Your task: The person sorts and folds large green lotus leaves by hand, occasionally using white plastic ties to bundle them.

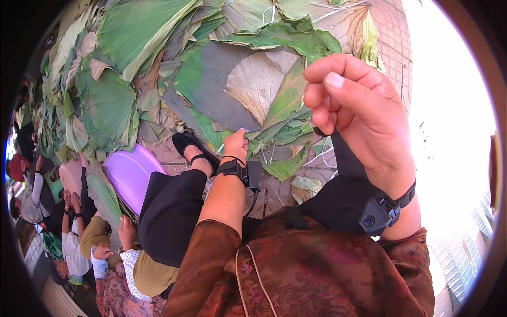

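My left hand [236,145] is at the near edge of a stack of large dried lotus leaves [214,87], its fingertips touching the leaves near their stem point. A pale, folded leaf piece [263,79] lies on top of the darker grey-green leaf. My right hand [352,93] is raised at the right, close to the camera, fingers curled and the thumb near the index finger. Nothing clear shows between them, so I cannot tell if it pinches something thin. Both wrists wear black strapped devices.
More leaves [105,99] are heaped at the left and top, some with white string [332,15]. A purple plastic basin [132,174] stands left of my knee. Several people sit at the lower left, one person's hand [126,233] holding leaves. Paving tiles [390,43] show at the upper right.
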Demonstrator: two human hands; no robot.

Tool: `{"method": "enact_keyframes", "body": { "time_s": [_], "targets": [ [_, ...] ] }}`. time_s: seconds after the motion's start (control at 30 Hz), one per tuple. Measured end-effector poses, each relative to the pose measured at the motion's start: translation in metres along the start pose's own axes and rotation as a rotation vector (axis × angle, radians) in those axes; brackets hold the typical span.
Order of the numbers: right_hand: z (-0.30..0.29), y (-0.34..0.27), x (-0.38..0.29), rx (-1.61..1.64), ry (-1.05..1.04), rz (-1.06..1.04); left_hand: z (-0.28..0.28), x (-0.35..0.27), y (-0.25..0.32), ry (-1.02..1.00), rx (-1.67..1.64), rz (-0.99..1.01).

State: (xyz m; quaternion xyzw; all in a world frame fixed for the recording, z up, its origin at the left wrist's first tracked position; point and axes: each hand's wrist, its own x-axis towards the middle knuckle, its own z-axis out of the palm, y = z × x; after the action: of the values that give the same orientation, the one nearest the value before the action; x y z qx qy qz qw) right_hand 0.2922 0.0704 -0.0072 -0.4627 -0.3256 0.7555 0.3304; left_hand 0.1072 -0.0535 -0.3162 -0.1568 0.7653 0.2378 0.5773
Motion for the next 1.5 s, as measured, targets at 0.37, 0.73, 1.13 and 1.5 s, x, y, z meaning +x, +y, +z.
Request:
{"method": "enact_keyframes", "body": {
  "time_s": [0.37,0.73,1.13,1.5],
  "targets": [
    [0.005,0.011,-0.003,-0.014,-0.019,-0.005,0.042,-0.057,0.007,0.154,0.591,0.966],
    [0.009,0.008,-0.004,-0.041,-0.023,-0.015,-0.001,-0.025,-0.008,0.297,0.753,0.584],
    [0.012,0.009,-0.005,-0.056,0.005,-0.006,-0.004,0.019,-0.021,0.203,0.526,0.476],
    [-0.004,0.004,-0.002,-0.088,-0.024,-0.043,0.007,-0.025,0.029,-0.501,-0.228,0.027]
  ]
}}
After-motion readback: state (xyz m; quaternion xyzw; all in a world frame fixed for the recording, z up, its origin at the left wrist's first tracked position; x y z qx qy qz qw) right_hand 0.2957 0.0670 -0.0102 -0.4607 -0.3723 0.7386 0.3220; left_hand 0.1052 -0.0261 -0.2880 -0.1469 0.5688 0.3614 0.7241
